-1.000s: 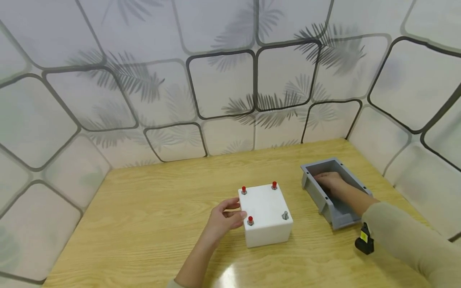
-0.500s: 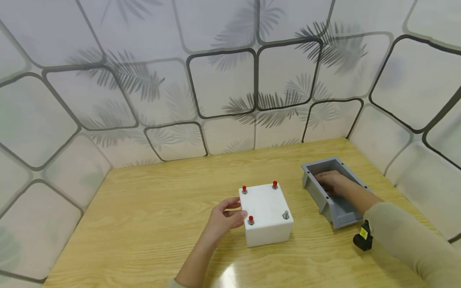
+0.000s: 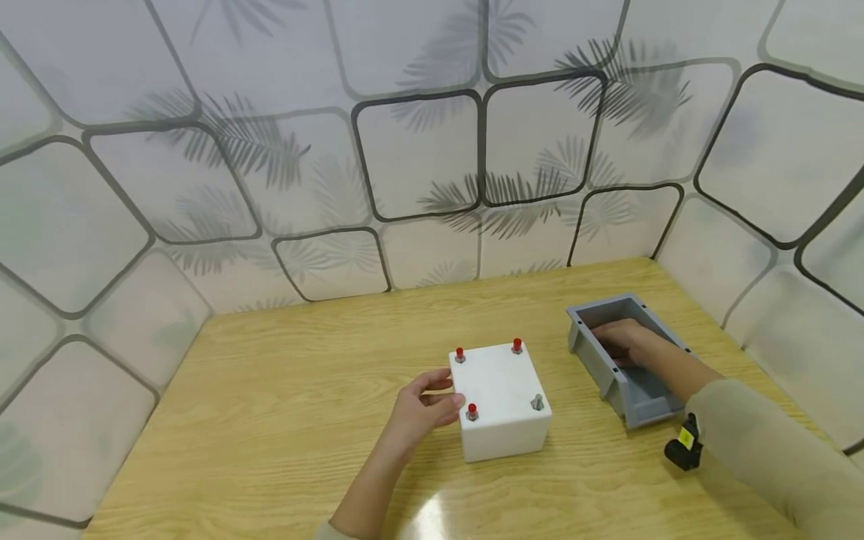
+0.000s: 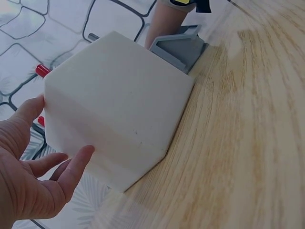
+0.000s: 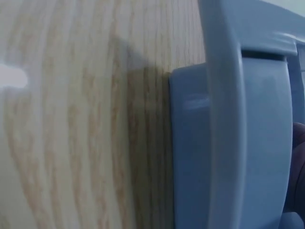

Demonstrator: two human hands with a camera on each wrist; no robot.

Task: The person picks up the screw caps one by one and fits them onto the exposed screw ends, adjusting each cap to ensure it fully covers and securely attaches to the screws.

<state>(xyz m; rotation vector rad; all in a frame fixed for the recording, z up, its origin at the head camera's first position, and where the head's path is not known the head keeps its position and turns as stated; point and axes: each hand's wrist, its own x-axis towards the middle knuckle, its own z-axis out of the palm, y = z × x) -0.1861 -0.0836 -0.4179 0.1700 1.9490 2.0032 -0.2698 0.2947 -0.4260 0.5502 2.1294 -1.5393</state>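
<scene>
A white box [image 3: 499, 384] stands on the wooden table, with three red-capped metal posts at its top corners. One red cap [image 3: 472, 409] is at the near left corner. At the near right corner a bare metal bolt [image 3: 537, 403] sticks up. My left hand [image 3: 420, 411] holds the box at its left side, thumb at the top edge and fingers against the side; the left wrist view shows the fingertips [image 4: 87, 151] touching the white face. My right hand [image 3: 628, 341] reaches into a grey bin [image 3: 610, 384]; its fingertips and anything they touch are hidden.
The grey bin stands right of the box, near the right-hand patterned wall. A patterned wall covering [image 3: 418, 150] closes off the back and both sides of the table [image 3: 283, 390]. A black wrist camera [image 3: 685, 446] hangs beneath the right sleeve, beside the bin.
The right hand shifts slightly inside the bin, and its sleeve moves a little. My left hand and the box keep their places; the whole view drifts slightly.
</scene>
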